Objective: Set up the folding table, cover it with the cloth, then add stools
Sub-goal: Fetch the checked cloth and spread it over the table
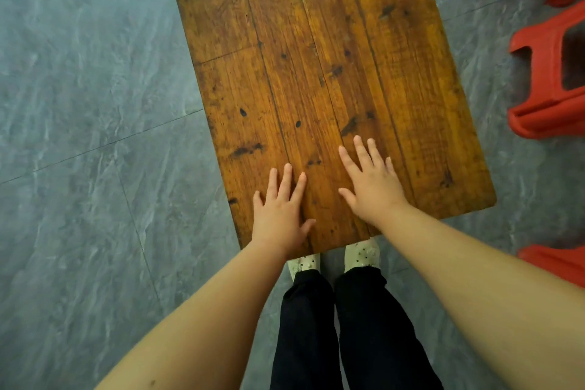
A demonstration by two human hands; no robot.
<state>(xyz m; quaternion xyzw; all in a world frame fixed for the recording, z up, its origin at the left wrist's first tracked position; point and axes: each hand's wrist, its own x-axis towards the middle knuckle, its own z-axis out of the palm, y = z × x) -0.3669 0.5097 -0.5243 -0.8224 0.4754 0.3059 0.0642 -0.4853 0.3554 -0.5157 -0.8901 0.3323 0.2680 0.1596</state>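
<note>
Left grip, right grip flat on one table; three stools near.

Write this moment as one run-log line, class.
table: set up, uncovered | left hand: flat on table | right hand: flat on table | cloth: not in view | red stools: floor, right of table

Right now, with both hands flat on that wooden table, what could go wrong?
The left hand and right hand press on the table near its front edge; its legs are hidden, so it might tip toward the shoes just beneath. The red stools sit close on the right, a possible trip hazard.
</note>
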